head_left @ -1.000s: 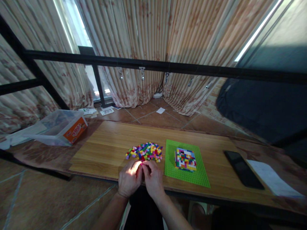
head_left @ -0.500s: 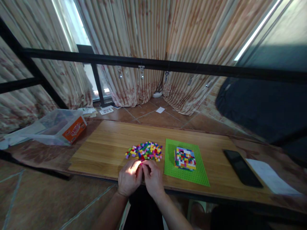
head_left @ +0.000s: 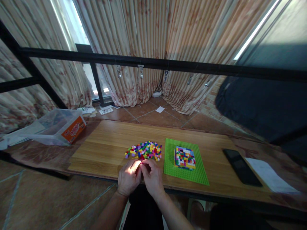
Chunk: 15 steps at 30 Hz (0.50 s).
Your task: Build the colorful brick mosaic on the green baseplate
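My left hand (head_left: 130, 176) and my right hand (head_left: 153, 177) meet at the front edge of the table, fingertips pinched together. Between them shows a tiny pinkish-red piece (head_left: 141, 162), mostly covered by the fingers; it looks like a small building brick. Just beyond my fingertips lies a loose pile of colourful building bricks (head_left: 149, 149). To the right, a green baseplate (head_left: 169, 171) carries a low, roughly square block built of multicoloured bricks (head_left: 185, 157). Neither hand touches the baseplate.
A black phone (head_left: 241, 167) and a white sheet of paper (head_left: 270, 175) lie at the right of the wooden table (head_left: 115, 132). At the left stands a clear plastic box (head_left: 56, 123) with an orange label. A black metal bar (head_left: 153, 62) crosses before the curtains.
Both hands keep the same pinched pose at the same spot. The whole view has shifted very slightly; bricks and baseplate stay as they were.
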Tool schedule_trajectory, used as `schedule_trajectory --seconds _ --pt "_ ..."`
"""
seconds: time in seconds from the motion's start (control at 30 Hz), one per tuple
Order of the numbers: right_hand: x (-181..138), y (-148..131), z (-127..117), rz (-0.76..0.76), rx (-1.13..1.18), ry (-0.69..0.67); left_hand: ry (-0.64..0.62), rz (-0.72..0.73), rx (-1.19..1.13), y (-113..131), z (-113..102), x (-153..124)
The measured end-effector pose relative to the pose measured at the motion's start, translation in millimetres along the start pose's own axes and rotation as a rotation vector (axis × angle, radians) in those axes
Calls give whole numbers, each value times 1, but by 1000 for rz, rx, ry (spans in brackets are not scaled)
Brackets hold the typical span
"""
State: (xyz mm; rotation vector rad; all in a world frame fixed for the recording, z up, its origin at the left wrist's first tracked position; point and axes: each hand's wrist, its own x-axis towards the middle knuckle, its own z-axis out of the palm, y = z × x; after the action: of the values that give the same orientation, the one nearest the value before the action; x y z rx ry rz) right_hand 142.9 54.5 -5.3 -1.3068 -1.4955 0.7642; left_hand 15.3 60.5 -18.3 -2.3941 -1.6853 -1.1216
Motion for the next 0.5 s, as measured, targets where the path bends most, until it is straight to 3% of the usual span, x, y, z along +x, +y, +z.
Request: schedule_trajectory --seconds 0.5 --pt "-3 -1 -8 16 116 57 25 19 -6 -3 4 -1"
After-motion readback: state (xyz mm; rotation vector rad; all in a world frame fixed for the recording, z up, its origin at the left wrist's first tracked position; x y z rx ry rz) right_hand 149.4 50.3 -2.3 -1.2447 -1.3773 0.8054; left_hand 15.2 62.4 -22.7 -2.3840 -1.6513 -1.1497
